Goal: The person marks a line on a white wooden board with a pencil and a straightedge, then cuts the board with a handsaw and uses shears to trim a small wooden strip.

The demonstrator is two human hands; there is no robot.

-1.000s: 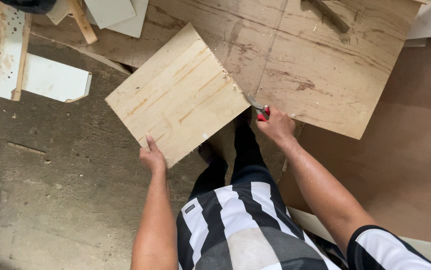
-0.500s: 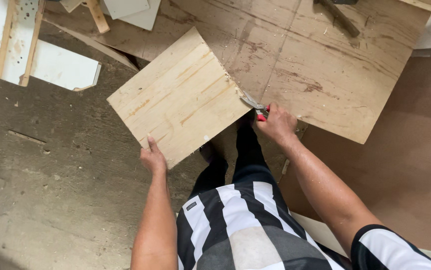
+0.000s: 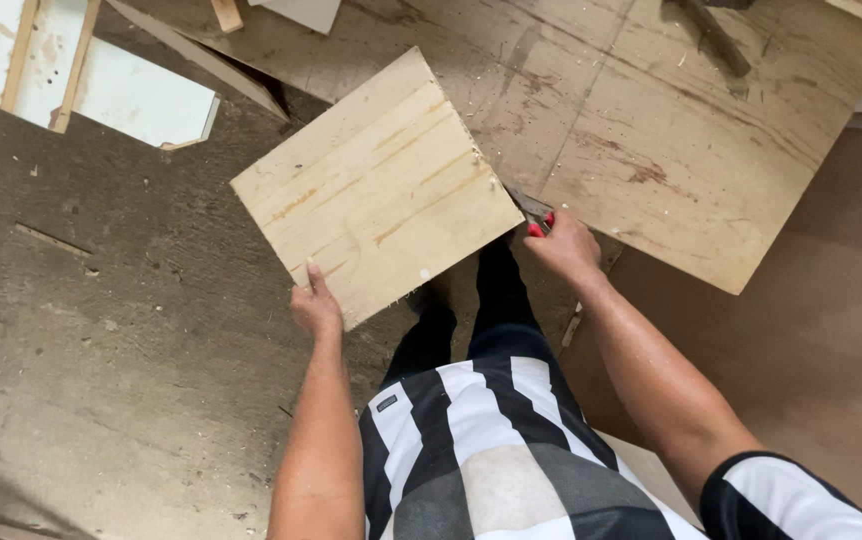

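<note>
Pale square plywood board [image 3: 376, 190], seen from the head camera, is held up off the ground and tilted, its near corner pinched in the left hand [image 3: 315, 308], thumb on the face and fingers under the edge. The right hand [image 3: 566, 245] is closed round a small red-handled tool with a metal tip [image 3: 534, 215], whose tip meets the board's right corner.

Judging from that grip, the board is the weak point: one hand at one corner carries it, so pressure from the tool could twist it and swing its far corner. A slip of the metal tip off the edge would probably run toward the black-trousered legs [image 3: 471, 310] below, or along the rim toward the left hand.

Beyond the board lies a large stained plywood sheet [image 3: 671, 130], its edge just behind the tool. White panel offcuts with wooden strips [image 3: 81, 80] lie well apart at upper left. The grey concrete floor [image 3: 101, 350] to the left gives the most room; a brown sheet [image 3: 821, 330] covers the right.
</note>
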